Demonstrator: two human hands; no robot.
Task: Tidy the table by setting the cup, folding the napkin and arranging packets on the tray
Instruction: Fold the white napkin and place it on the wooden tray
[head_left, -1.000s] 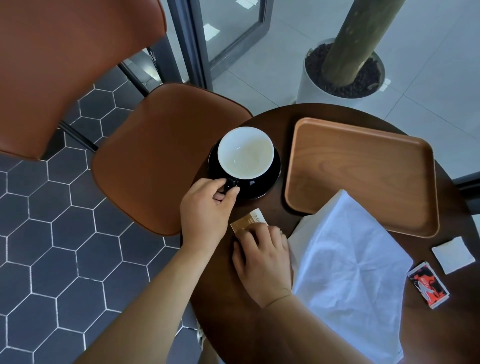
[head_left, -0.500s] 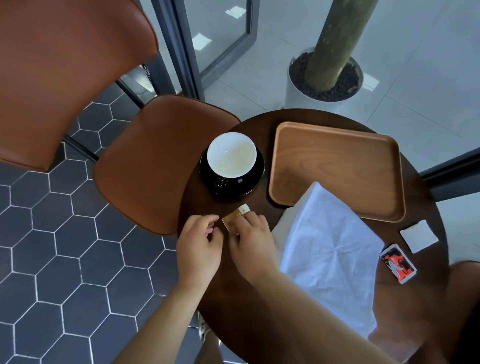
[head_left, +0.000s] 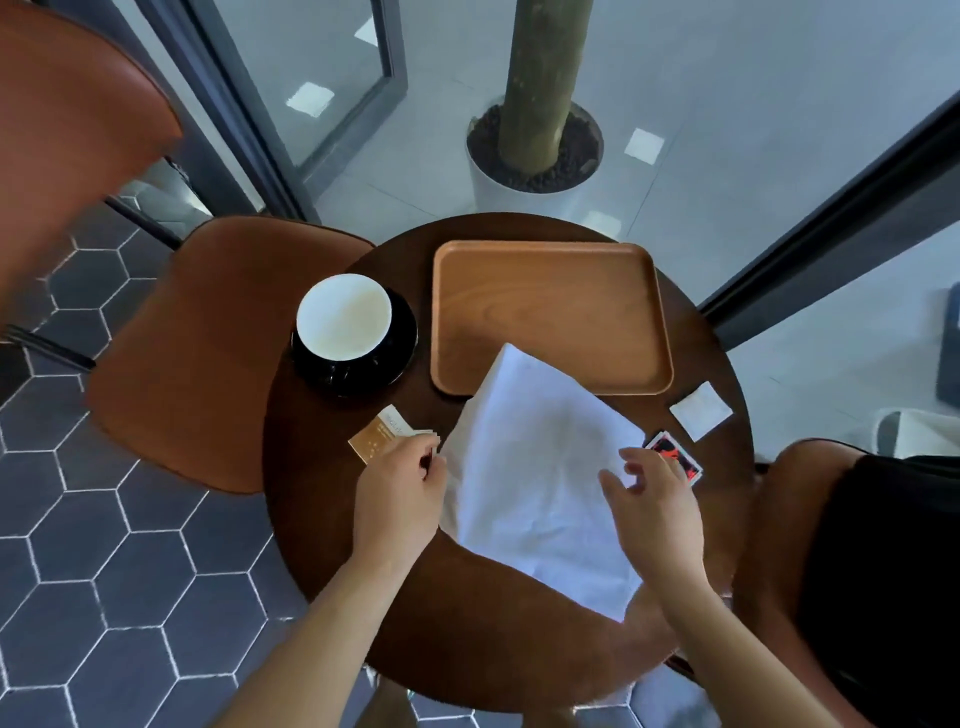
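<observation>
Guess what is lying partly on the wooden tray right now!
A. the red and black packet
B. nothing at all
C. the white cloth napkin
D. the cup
C. One corner of the white napkin reaches over the near edge of the wooden tray, while the red and black packet and the cup sit off it on the table.

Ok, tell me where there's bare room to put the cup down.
The tray is bare except its near edge, where the napkin overlaps. Table wood near you is also free. It is crowded between the cup, brown packet and napkin.
</observation>
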